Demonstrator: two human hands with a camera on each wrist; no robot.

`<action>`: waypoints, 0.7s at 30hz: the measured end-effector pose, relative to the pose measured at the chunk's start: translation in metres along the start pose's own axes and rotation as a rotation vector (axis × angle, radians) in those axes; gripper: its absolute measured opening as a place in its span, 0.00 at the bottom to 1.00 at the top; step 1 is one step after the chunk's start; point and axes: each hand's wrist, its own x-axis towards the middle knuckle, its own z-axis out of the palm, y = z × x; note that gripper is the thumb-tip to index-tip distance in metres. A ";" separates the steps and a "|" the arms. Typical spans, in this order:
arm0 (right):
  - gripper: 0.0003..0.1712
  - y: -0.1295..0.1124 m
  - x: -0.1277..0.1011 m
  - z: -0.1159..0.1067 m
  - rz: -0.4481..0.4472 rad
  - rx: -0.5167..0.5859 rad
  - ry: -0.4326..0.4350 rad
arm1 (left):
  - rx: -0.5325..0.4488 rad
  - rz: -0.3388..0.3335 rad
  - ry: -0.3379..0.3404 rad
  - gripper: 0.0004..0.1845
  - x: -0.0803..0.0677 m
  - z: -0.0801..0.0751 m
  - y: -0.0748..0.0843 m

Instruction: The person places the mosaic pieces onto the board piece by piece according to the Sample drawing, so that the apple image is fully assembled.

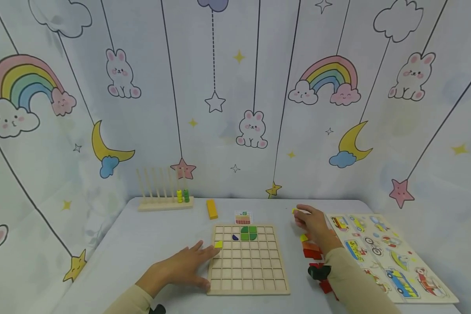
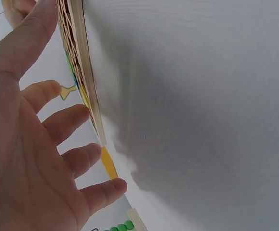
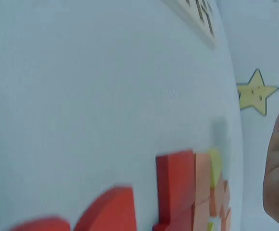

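In the head view a wooden grid board (image 1: 248, 292) lies on the table, its surface divided into square cells. My left hand (image 1: 186, 267) rests along the board's left side, fingers spread and loosely bent, gripping nothing. Near its fingertips a yellow piece (image 1: 218, 244) sits in a left-column cell. Green rounded pieces (image 1: 249, 233) form a cluster toward the top, with a dark blue piece (image 1: 235, 237) to their left. To the right of the board, my right hand (image 1: 315, 226) is raised and pinches a small yellow piece (image 1: 294, 211), mostly hidden by the fingers.
Red and orange blocks (image 3: 175, 185) lie below the right hand. A picture puzzle board (image 1: 392, 257) is at the right. Behind stand a peg rack (image 1: 165, 203) with beads, an orange-yellow bar (image 1: 212, 209) and a small picture card (image 1: 244, 217).
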 end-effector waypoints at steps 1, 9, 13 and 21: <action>0.30 -0.003 -0.001 0.004 -0.005 0.022 -0.005 | -0.003 0.003 -0.002 0.53 -0.001 0.000 0.000; 0.31 -0.017 -0.008 0.030 -0.100 0.042 -0.120 | 0.004 -0.014 -0.028 0.54 -0.003 0.000 0.001; 0.31 -0.020 -0.010 0.046 -0.122 0.037 -0.169 | 0.016 -0.029 -0.027 0.55 -0.003 0.000 0.000; 0.24 -0.018 -0.021 0.094 -0.151 -0.171 -0.331 | 0.033 -0.034 -0.022 0.56 -0.004 0.000 0.001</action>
